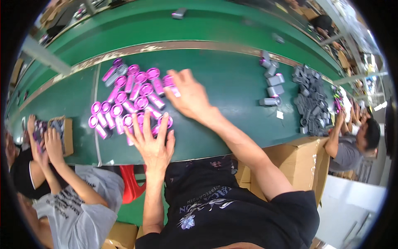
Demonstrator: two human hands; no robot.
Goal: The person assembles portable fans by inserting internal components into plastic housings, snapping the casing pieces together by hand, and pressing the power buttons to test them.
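Note:
Many glossy pink parts [141, 102], each with a round ring head and a short straight handle, lie in a loose cluster left of centre on the green table [232, 124]. My left hand [151, 143] rests over the near edge of this cluster with fingers spread, covering some parts beneath. At the cluster's right side, my right hand [191, 96] curls its fingers and thumb about one pink part [169, 81]. That part's far side is partly hidden by the fingers. A grey part [116, 76] lies among the pink ones at the far left.
Several grey housings [275, 80] form a column to the right, beside a heap of dark grey parts [310, 97]. A cardboard box [296, 162] stands by the table's near edge. Co-workers sit at left [78, 203] and right [352, 145]. Beyond a ledge, a green belt [224, 25] carries grey pieces.

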